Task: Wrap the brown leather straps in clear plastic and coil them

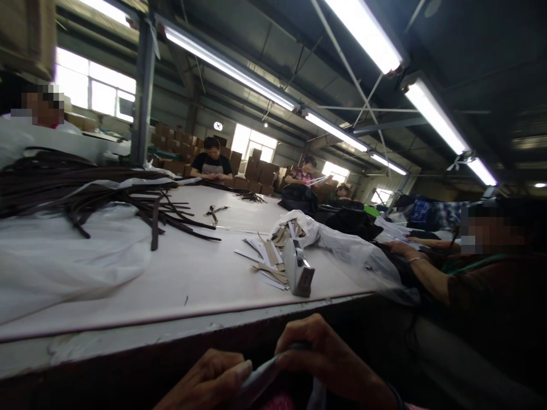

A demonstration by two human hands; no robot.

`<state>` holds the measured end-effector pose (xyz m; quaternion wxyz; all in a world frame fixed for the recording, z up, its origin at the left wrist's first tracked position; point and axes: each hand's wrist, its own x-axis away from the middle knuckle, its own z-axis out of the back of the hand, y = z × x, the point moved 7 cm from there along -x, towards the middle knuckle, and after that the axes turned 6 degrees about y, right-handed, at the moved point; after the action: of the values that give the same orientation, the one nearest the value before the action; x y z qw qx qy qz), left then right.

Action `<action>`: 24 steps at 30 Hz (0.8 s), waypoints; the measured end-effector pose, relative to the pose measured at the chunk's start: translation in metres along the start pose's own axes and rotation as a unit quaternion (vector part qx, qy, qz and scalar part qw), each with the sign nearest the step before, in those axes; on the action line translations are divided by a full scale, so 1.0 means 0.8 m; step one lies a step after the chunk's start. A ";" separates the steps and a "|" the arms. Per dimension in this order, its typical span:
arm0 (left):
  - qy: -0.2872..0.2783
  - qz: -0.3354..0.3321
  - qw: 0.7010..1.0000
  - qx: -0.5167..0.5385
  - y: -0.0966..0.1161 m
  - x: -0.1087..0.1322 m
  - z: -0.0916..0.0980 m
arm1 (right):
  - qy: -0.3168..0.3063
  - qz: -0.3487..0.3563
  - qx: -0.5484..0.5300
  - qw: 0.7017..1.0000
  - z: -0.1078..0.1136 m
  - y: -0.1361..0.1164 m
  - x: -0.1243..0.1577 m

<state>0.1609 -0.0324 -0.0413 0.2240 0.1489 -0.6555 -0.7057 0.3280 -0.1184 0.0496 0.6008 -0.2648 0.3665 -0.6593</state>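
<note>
Below the table's near edge, my left hand (209, 376) is closed, thumb pressed down on a pale grey, flexible strip (261, 376). My right hand (318, 353) pinches the same strip with bent fingers, and it runs taut between the two hands. What the strip is made of, I cannot make out in the dim light. A tail of pale material hangs beneath my right hand. On the table just beyond stands a grey tape dispenser (296, 270), with a pile of white and brown paper strips (269, 259) beside it.
Long dark straps (128, 199) lie across the left of the white table (192, 279), over clear plastic sheeting (94, 245). A plastic bag (342, 250) spreads to the right. A co-worker's arm (427, 273) reaches in at right; other people work farther back near cardboard boxes (260, 173).
</note>
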 end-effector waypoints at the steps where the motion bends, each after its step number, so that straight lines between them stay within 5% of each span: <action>1: -0.022 0.000 1.000 0.007 0.008 0.001 -0.003 | -0.014 0.010 -0.024 1.000 0.002 -0.002 -0.008; 7: -0.092 -0.054 0.992 0.067 0.060 -0.015 -0.014 | -0.032 0.076 -0.108 0.991 0.013 0.000 -0.045; 16: -0.065 -0.046 0.996 -0.032 0.048 -0.028 -0.003 | -0.056 0.046 -0.079 0.994 0.021 0.014 -0.044; 21: -0.079 -0.032 0.990 0.111 0.065 -0.026 -0.013 | -0.090 0.020 -0.168 0.982 -0.012 0.023 -0.041; 24: -0.076 -0.011 0.968 0.240 0.071 -0.035 -0.013 | -0.003 0.017 -0.191 0.981 -0.034 0.025 -0.038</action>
<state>0.1972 -0.0294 0.0116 0.1235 0.1519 -0.8191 -0.5391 0.3225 -0.0843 0.0198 0.5519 -0.3702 0.4882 -0.5658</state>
